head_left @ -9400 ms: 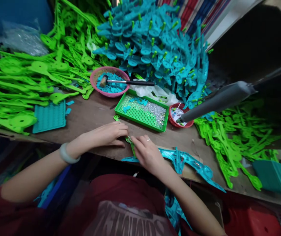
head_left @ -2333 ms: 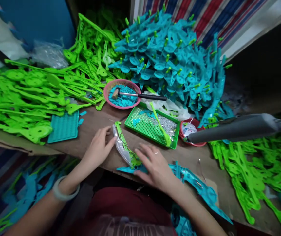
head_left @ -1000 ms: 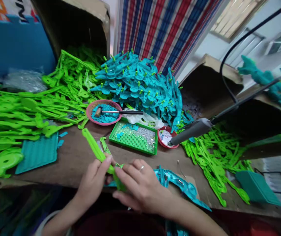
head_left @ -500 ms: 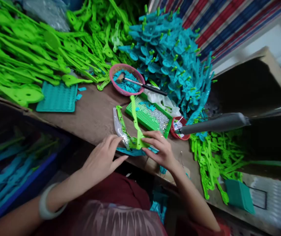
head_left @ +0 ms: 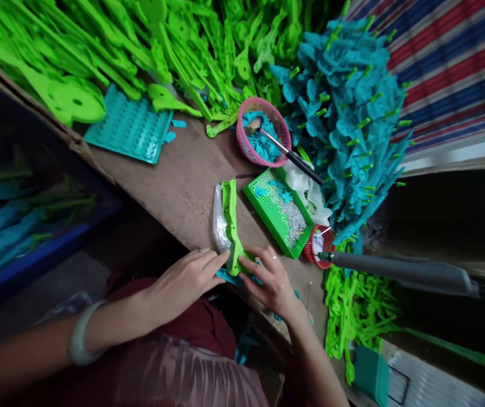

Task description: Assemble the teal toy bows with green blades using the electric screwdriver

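Observation:
A long, curved green plastic part stands near the table's front edge, its narrow end pointing away from me. Along its left side lies a clear, shiny plastic piece. Under the near end, a strip of blue plastic shows. My left hand is closed at the near left end, fingertips and thumb against the pieces; the exact contact is partly hidden. From the other side, the fingers of my right hand grip the near right end of the green part.
Beyond the hands are a green perforated tray with small silvery bits, a pink basket with a hammer across it, and a red basket. A grey power-tool-like cylinder juts from the right. Green and blue parts are heaped behind.
The upper green piece has swung left and lies against the other green piece. My left hand has moved right and closed in on the near end. The view has turned.

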`<act>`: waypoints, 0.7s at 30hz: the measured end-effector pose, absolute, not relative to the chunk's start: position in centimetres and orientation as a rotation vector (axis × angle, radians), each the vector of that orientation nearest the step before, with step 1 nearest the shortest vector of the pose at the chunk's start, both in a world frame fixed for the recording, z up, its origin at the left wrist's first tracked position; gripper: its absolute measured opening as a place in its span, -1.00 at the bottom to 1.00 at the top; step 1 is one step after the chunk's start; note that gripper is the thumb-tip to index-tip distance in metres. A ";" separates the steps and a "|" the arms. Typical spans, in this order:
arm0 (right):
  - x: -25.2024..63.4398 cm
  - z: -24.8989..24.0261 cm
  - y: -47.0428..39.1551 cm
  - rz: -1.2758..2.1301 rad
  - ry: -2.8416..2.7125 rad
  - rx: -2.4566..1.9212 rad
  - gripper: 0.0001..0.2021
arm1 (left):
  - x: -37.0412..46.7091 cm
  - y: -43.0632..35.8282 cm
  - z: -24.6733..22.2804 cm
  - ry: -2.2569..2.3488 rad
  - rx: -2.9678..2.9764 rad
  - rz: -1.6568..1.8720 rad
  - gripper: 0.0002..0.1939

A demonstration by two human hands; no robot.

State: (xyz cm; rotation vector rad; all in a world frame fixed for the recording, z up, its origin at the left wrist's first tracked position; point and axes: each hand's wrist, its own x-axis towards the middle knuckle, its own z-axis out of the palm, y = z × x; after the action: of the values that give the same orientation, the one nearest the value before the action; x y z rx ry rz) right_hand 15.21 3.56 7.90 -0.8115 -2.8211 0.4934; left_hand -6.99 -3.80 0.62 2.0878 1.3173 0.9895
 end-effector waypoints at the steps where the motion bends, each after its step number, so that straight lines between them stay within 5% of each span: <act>1: 15.1 8.0 3.3 0.501 -2.837 -0.818 -0.67 | -6.8 -4.2 0.5 1.321 2.095 0.993 -0.57; 21: 15.6 8.6 2.5 0.592 -2.892 -0.812 -0.68 | -6.1 -5.3 0.2 1.290 2.081 0.990 -0.60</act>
State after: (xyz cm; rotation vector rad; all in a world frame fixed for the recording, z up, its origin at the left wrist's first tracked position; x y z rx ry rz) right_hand 15.57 2.53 8.64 -0.8122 -2.8917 0.5923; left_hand -6.11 -5.28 0.19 2.0812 1.2904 0.9898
